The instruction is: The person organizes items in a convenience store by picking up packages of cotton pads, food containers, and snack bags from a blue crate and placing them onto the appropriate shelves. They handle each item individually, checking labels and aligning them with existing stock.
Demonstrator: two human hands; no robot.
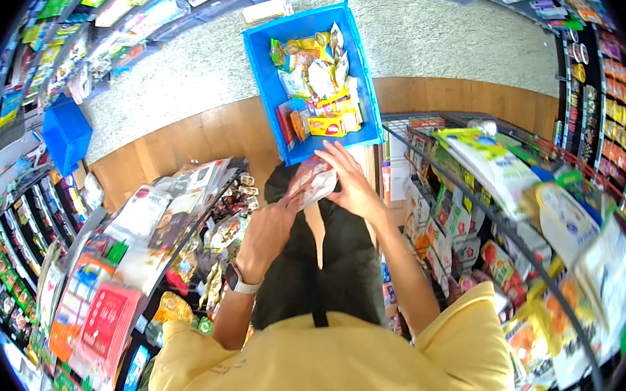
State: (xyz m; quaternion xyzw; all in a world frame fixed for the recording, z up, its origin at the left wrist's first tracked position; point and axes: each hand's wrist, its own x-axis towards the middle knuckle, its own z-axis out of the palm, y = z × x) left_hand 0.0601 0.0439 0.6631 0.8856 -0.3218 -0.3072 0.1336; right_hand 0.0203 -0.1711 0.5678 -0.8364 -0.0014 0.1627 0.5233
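Observation:
Between my two hands, just below the near edge of a blue plastic crate, is a clear and pinkish plastic packet [313, 182]. My left hand [267, 230], with a watch on its wrist, grips the packet's lower left edge. The fingers of my right hand [355, 185] rest spread along its right side, the thumb by its lower edge; whether they press on it is hard to tell. The blue crate [262, 75] holds several snack packets, among them a yellow packet [326, 126] near its front.
A wire basket cart [488, 209] full of packaged goods stands at right. A shelf of packets [176, 251] lies at left, with a second blue crate [67, 135] beyond. Stocked racks [616, 125] line the far right, and shelving [140, 5] runs along the top left.

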